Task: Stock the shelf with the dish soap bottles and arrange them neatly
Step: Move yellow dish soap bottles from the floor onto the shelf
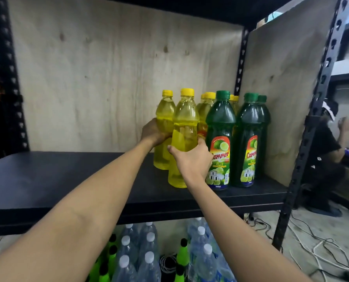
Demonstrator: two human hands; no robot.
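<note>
- Dish soap bottles are standing upright at the right end of the black shelf (67, 180), against the plywood back panel (108, 68).
- My left hand (154, 132) is wrapping around the rear yellow bottle (164, 119), fingers closed on its middle.
- My right hand (192, 159) is gripping the front yellow bottle (184, 123), low on its body.
- Both are touching each other, just left of the green lime bottle (220, 135).
- More yellow and green bottles are sitting behind and to the right.

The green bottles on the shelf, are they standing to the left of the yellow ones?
No. The green bottles stand at the right end of the shelf, and the yellow bottles held by both hands are to their left.
</note>
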